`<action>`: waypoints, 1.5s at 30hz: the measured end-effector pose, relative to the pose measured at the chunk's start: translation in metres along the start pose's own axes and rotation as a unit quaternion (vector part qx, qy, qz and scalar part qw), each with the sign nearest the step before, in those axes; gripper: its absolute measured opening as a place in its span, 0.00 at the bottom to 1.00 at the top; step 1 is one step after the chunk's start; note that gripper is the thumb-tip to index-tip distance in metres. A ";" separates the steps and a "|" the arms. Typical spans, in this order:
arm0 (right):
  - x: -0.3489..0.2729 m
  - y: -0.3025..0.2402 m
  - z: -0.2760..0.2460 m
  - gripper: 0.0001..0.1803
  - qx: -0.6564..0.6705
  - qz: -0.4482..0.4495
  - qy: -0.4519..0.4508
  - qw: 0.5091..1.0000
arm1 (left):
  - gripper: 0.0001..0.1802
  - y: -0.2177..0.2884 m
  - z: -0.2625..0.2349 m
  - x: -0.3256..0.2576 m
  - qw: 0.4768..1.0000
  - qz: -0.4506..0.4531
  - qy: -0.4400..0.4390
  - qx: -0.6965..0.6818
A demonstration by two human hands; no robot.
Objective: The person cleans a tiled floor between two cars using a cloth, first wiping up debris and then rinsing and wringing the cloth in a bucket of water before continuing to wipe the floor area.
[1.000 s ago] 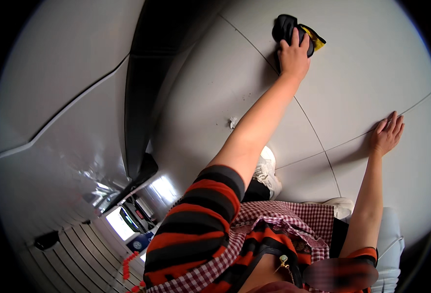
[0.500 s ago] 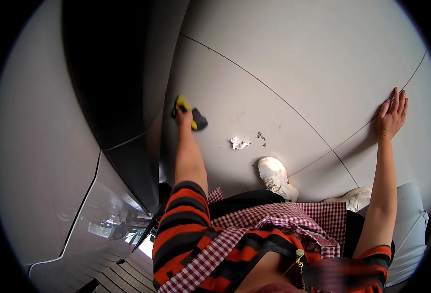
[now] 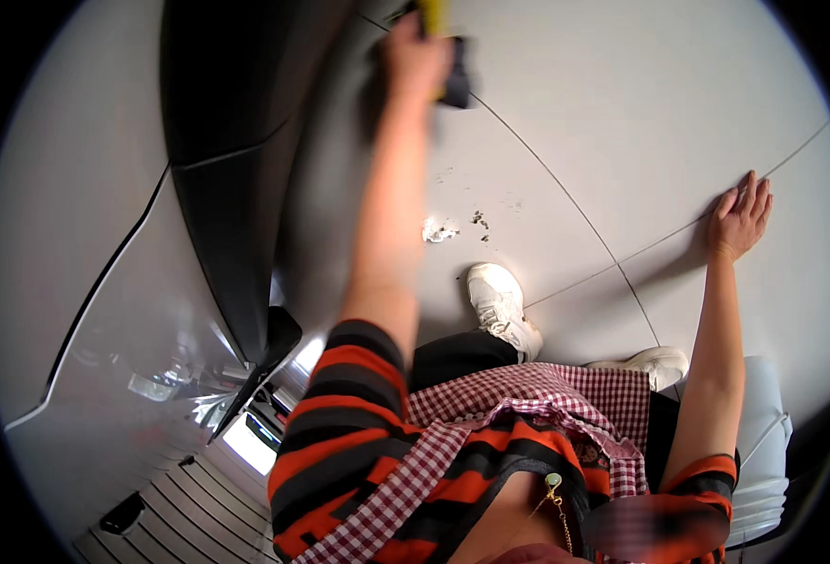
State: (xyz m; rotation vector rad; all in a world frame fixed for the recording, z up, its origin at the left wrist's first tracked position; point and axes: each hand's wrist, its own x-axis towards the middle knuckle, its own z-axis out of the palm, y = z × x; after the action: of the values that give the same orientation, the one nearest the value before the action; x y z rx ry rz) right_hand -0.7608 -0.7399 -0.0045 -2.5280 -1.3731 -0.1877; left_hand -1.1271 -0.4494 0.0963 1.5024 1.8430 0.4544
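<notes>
Stretched far forward, my left hand is closed round a yellow-and-dark-grey hand-held thing close to the floor. Both are smeared by motion, and its kind cannot be made out; the top edge of the picture cuts it off. My right hand rests flat on the grey tiled floor at the right, fingers stretched and slightly apart, with nothing in it. Between my arms lie a crumpled white scrap and several dark crumbs.
Along the left runs a glossy grey panel with black trim, like a car's side. A white shoe of mine stands near the crumbs. To the right of my right arm is a pale plastic stool or bin. Ribbed slats show at the lower left.
My left hand has swept forward and a little right with the yellow-and-dark-grey thing. The view has shifted, while my right hand stays on the floor.
</notes>
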 end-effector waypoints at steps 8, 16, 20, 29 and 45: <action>0.004 -0.001 0.001 0.27 -0.002 -0.010 0.004 1.000 | 0.34 0.019 0.139 -0.074 0.964 0.126 0.087 0.216; 0.005 -0.009 -0.002 0.28 -0.013 0.020 -0.034 0.999 | 0.29 -0.063 -0.020 -0.084 0.977 -0.164 0.105 0.086; -0.001 -0.004 0.010 0.28 -0.011 0.017 -0.043 0.999 | 0.20 -0.002 0.022 -0.189 0.989 0.012 0.113 0.097; 0.011 0.033 0.047 0.31 -0.031 0.025 -0.129 0.991 | 0.30 0.011 0.211 -0.291 0.926 0.207 0.018 0.314; 0.013 0.039 0.017 0.32 -0.002 0.004 -0.217 0.976 | 0.31 -0.312 -0.093 -0.278 0.841 -0.413 0.135 0.324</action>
State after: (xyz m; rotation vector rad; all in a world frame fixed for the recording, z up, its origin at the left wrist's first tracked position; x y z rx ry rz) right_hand -0.7211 -0.7457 -0.0238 -2.6808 -1.5028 0.3875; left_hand -1.3908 -0.7814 0.0381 0.8496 2.8129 -0.4485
